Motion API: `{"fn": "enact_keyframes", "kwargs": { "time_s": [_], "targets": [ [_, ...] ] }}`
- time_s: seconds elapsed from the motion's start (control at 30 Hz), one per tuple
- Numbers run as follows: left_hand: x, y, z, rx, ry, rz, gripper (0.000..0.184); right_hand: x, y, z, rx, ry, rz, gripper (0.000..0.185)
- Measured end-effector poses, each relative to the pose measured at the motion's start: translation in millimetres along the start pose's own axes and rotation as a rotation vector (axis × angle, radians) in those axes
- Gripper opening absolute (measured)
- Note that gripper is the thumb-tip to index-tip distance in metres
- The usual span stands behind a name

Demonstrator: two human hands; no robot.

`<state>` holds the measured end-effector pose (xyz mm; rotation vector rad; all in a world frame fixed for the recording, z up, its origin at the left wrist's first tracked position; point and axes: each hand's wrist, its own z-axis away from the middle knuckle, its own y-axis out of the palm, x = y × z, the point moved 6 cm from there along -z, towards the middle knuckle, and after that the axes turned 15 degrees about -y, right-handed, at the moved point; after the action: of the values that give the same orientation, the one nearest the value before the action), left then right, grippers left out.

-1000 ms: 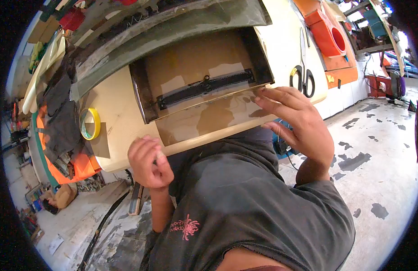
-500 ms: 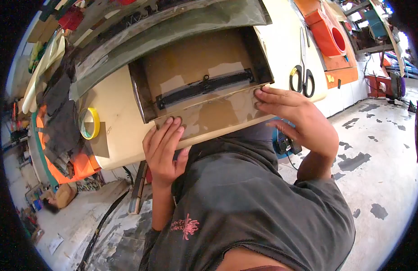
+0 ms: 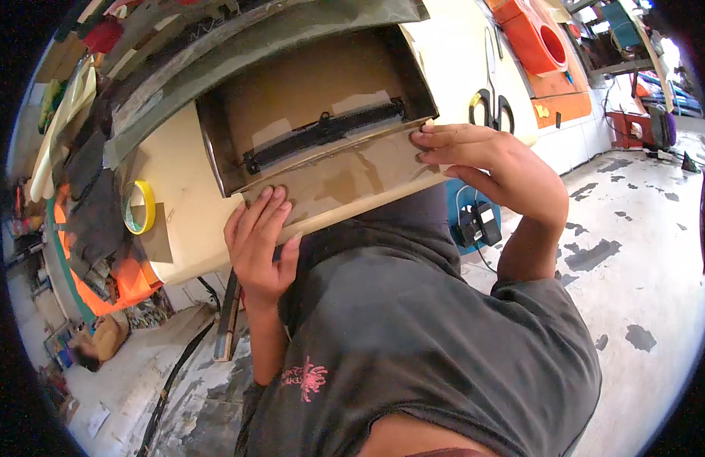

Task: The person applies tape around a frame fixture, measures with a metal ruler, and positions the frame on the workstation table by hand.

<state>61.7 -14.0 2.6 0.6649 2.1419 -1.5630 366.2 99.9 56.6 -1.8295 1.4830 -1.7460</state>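
Note:
A brown cardboard box (image 3: 291,91) with dark side walls lies open on the cream table, a black metal lever clip (image 3: 326,135) fixed inside near its front edge. From that edge a brown flap (image 3: 345,180), with darker patches on it, extends toward my body. My left hand (image 3: 261,247) rests its fingertips on the flap's left end, thumb apart. At the flap's right end, my right hand (image 3: 493,156) lays its extended fingers near the box corner, thumb lower down. Neither hand grasps an object.
Yellow tape (image 3: 141,206) stands at the left on the table (image 3: 188,247). Scissors (image 3: 491,91) lie at the right, near an orange-red container (image 3: 537,42). Grey-green sheet material (image 3: 253,57) covers the box's far side. A person (image 3: 101,340) is at the lower left.
My left hand has come up from below the table edge onto the flap's left end. My right hand has settled at the right end. The whole view has shifted slightly.

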Motion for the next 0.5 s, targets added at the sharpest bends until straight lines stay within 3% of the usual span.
{"fn": "enact_keyframes", "kwargs": {
  "time_s": [0.13, 0.23, 0.43, 0.5],
  "targets": [
    [0.0, -0.8, -0.5, -0.009, 0.014, -0.005, 0.034, 1.6, -1.8, 0.5, 0.022, 0.000, 0.019, 0.021],
    [0.3, -0.6, -0.2, -0.010, 0.011, -0.008, 0.033, -0.5, -1.0, 3.3, 0.064, 0.039, -0.003, 0.034],
    [1.2, 0.9, 1.0, 0.003, 0.006, -0.020, 0.033, -4.1, -1.9, 2.7, 0.058, 0.019, -0.008, 0.032],
    [0.8, 0.7, 0.6, -0.002, 0.007, -0.017, 0.032, -4.4, -1.8, 2.5, 0.025, -0.017, -0.001, 0.020]
  ]
}}
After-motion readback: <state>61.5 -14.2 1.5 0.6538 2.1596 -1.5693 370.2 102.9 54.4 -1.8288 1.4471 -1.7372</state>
